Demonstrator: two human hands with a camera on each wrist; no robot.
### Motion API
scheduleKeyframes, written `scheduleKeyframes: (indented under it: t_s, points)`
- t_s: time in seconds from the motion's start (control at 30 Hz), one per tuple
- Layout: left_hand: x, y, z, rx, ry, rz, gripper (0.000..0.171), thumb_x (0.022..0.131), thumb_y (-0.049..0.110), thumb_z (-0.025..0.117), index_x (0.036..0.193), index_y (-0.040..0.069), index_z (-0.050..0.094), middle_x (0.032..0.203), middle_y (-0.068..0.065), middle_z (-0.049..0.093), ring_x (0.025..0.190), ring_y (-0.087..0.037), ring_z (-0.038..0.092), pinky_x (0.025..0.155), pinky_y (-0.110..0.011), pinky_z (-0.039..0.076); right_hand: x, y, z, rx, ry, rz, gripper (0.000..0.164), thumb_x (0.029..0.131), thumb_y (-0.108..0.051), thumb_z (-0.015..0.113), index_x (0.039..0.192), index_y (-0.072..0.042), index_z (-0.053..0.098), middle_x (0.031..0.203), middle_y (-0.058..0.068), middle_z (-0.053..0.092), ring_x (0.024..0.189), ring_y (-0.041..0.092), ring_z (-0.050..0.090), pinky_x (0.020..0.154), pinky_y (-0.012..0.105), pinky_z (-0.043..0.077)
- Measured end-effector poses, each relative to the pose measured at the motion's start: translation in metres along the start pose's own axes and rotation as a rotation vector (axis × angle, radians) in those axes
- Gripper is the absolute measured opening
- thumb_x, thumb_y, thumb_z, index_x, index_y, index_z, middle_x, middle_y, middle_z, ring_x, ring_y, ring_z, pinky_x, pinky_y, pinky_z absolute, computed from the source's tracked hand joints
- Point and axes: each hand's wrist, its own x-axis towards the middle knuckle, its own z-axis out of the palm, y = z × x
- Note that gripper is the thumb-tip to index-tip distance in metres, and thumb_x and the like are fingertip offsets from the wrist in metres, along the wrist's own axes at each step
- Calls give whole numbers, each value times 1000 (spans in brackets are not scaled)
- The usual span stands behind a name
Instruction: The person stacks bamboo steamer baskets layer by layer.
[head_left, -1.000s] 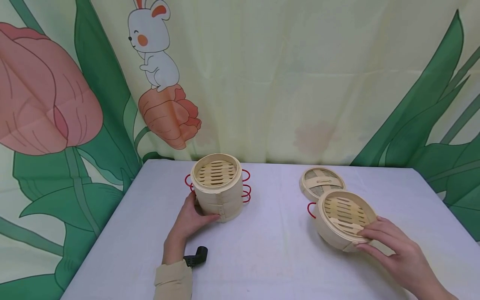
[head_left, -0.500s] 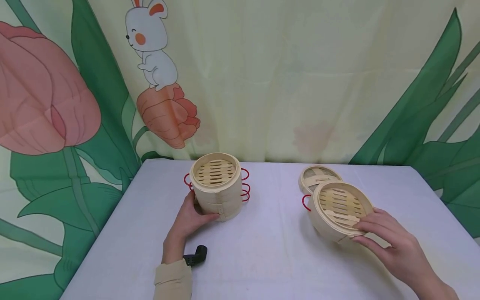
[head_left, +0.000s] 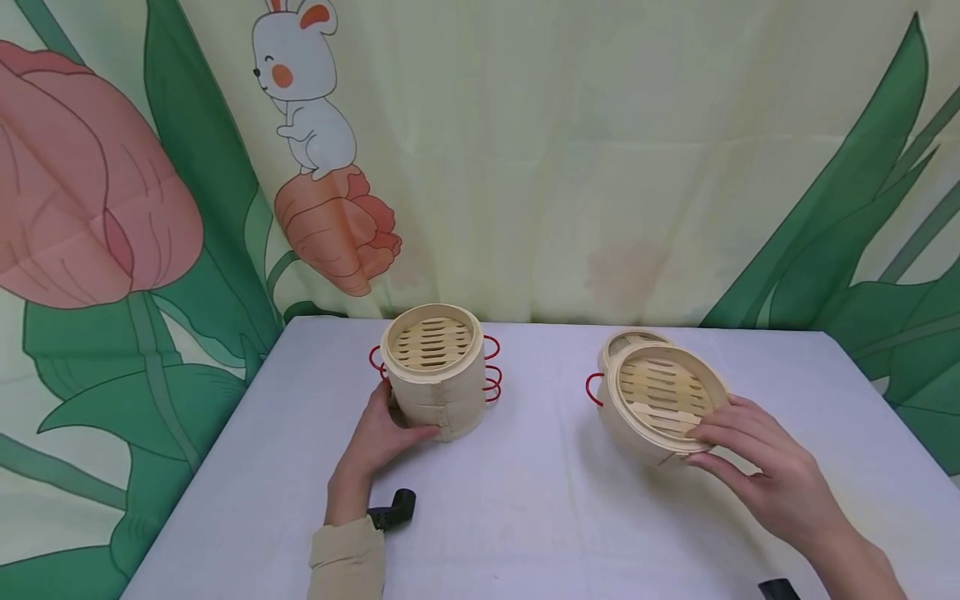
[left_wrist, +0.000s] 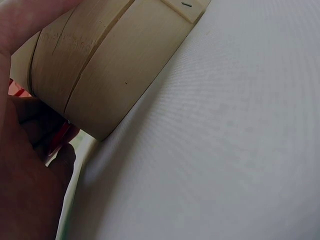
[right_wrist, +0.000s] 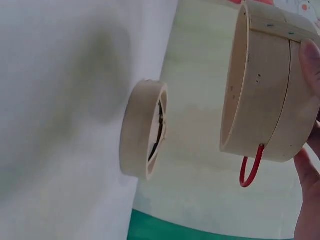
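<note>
1. White-covered table (head_left: 517,508); at twelve o'clock, rabbit-and-tulip backdrop (head_left: 510,167).
2. Ten o'clock: steamer stack (head_left: 440,393) on table, gripped by left fingers (head_left: 379,406).
3. Two o'clock: raised steamer basket (head_left: 663,392), pinched by right fingers (head_left: 726,436); lid (right_wrist: 137,130) beyond.

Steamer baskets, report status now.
Left hand grips basket stack. Right hand holds single basket, tilted, off the table. Lid on table, behind that basket.

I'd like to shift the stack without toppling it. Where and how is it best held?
Probably by the bottom tier, between two hands: the stack stands upright with round walls, and lifting from below should bring the rest along. The left hand grips its left side low, so come in from the right, just in front of the red handles.
</note>
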Motion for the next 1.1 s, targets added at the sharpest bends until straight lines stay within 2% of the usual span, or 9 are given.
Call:
scheduleKeyframes:
  t_s: [0.07, 0.27, 0.37, 0.43, 0.67, 0.9, 1.1]
  points:
    - [-1, 4, -1, -5, -4, -6, 102, 55, 36, 91, 137, 14, 34, 129, -4, 47, 117, -21, 45, 99, -43, 34, 4, 0, 2, -8, -11, 7, 45, 83, -51, 61, 89, -7, 72, 89, 0, 66, 95, 11, 53, 103, 30, 31]
    - [-11, 35, -7, 7, -22, 1, 96, 61, 22, 89, 137, 3, 33, 129, -13, 48, 116, -28, 46, 98, -46, 35, 18, -2, 9, 1, -16, -8, 45, 85, -49, 60, 89, -6, 72, 90, 1, 66, 95, 13, 53, 104, 34, 30]
    - [-12, 40, -8, 10, -23, -5, 96, 62, 20, 89, 137, 3, 33, 129, -13, 48, 116, -27, 46, 98, -44, 35, 26, -4, 14, 5, 1, -39, 45, 86, -48, 59, 88, -5, 71, 90, 3, 66, 94, 14, 53, 104, 36, 30]
    - [-10, 35, -7, 13, -23, -2, 96, 62, 21, 89, 138, 3, 32, 129, -13, 47, 117, -27, 46, 98, -45, 35, 30, -4, 17, 16, 20, -64, 44, 87, -46, 59, 87, -3, 71, 89, 4, 66, 93, 15, 54, 104, 38, 31]
    - [1, 1, -1, -1, -2, 11, 102, 55, 34, 91, 137, 12, 35, 130, -6, 48, 117, -21, 46, 99, -42, 34, 41, -5, 25, 43, 59, -106, 42, 88, -42, 60, 84, -1, 71, 86, 7, 65, 91, 17, 54, 103, 42, 31]
    - [1, 0, -1, 11, 8, 8, 102, 53, 42, 90, 135, 14, 36, 127, -3, 49, 115, -20, 47, 97, -42, 36, 51, -5, 33, 63, 55, -101, 40, 87, -40, 61, 87, -2, 72, 88, 6, 66, 91, 17, 55, 102, 43, 32]
    - [1, 0, 0, -7, 12, 12, 100, 53, 39, 91, 133, 13, 38, 125, -2, 50, 112, -19, 48, 95, -40, 38, 63, -5, 41, 104, 75, -157, 35, 87, -36, 63, 87, -2, 71, 88, 7, 66, 90, 19, 56, 102, 47, 32]
